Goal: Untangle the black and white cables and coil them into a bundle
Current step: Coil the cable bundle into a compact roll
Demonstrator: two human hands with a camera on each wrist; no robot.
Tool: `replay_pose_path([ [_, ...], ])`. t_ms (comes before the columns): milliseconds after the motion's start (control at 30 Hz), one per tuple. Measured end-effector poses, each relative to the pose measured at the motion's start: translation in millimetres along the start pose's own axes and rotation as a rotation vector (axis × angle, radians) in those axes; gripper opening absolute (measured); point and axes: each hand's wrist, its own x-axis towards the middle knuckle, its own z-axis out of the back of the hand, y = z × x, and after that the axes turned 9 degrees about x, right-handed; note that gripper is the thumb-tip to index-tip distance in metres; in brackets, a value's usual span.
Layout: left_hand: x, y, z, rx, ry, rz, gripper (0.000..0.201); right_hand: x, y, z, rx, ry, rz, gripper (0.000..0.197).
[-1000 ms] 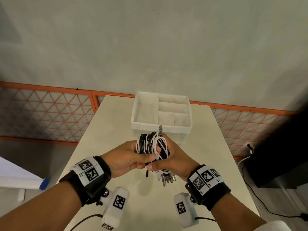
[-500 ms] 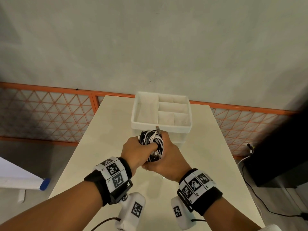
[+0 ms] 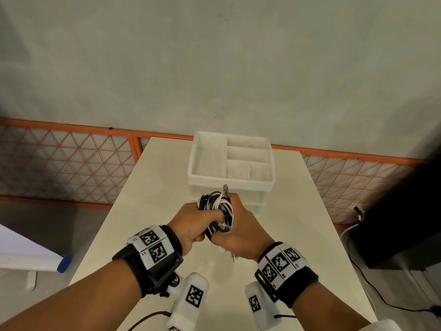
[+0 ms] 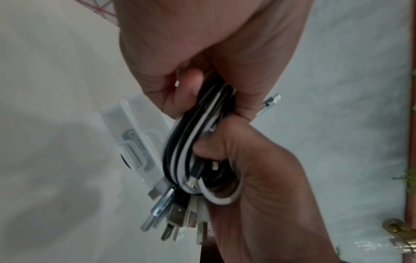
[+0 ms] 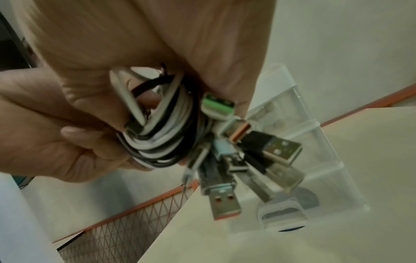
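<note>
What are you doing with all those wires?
A person is holding a coil of black and white cables above a pale table. The left hand and the right hand both grip the coil, fingers curled round it. The cables are already looped together into a tight bundle, with a bunch of USB plugs sticking out at one end. A white box with compartments sits on the table just behind the hands.

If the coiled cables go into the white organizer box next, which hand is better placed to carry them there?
Probably the right hand: it wraps the cable bundle on the side nearest the organizer box, with its fingertips close to the box's front wall. The left hand grips from the near side.
</note>
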Motion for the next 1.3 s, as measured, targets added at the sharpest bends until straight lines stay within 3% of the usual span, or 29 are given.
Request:
replay_pose_path([
  [133, -1, 0, 6, -0.033, 0.147, -0.041, 0.018, 1, -4, 2, 0.061, -0.005, -0.026, 0.056],
  [233, -2, 3, 17, -0.073, 0.363, -0.077, 0.027, 2, -7, 5, 0.1, -0.009, -0.026, 0.063],
  [300, -2, 4, 23, -0.099, 0.43, -0.084, 0.03, 2, -7, 7, 0.121, 0.006, -0.017, 0.067],
  [500, -5, 9, 21, -0.11, 0.332, -0.185, 0.026, -1, -3, 11, 0.204, 0.112, -0.037, 0.089],
  [700, -5, 14, 23, -0.237, 0.351, -0.085, 0.038, -8, 3, 17, 0.182, 0.237, -0.063, 0.102],
  [867, -9, 8, 23, -0.299, 0.354, -0.009, 0.035, -9, 5, 16, 0.141, 0.307, -0.037, 0.128],
  [933, -10, 6, 23, -0.32, 0.349, 0.017, 0.038, -8, 6, 15, 0.141, 0.311, -0.056, 0.125],
  [1100, -7, 9, 28, -0.305, 0.373, 0.021, 0.05, -7, 7, 10, 0.202, 0.222, -0.056, 0.086],
  [1300, -10, 12, 28, -0.263, 0.433, -0.036, 0.031, -5, 5, 9, 0.224, 0.233, -0.106, 0.091],
])
